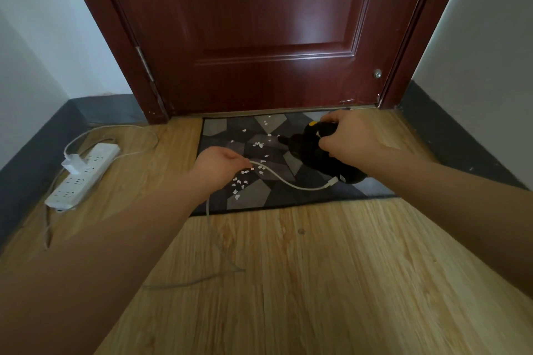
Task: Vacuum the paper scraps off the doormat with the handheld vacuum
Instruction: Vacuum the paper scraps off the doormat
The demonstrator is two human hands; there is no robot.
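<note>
handheld vacuum [317, 153] | right hand [349, 135] grips it | left hand [219, 164] pinches charging cable [288, 181] | paper scraps [256, 145] on doormat [251, 196] | risk: dragged cable scatters scraps

One doormat [251, 196] lies before one door [259, 23]. On it sits one black handheld vacuum [314, 153]. White paper scraps [257, 145] lie scattered across the mat, too many and too small for an exact count, some dozens. One white cable [288, 181] crosses the mat. One power strip [83, 176] with one plug [73, 163] lies at the left. Two hands are in view: left hand [219, 166], right hand [353, 134].
</note>
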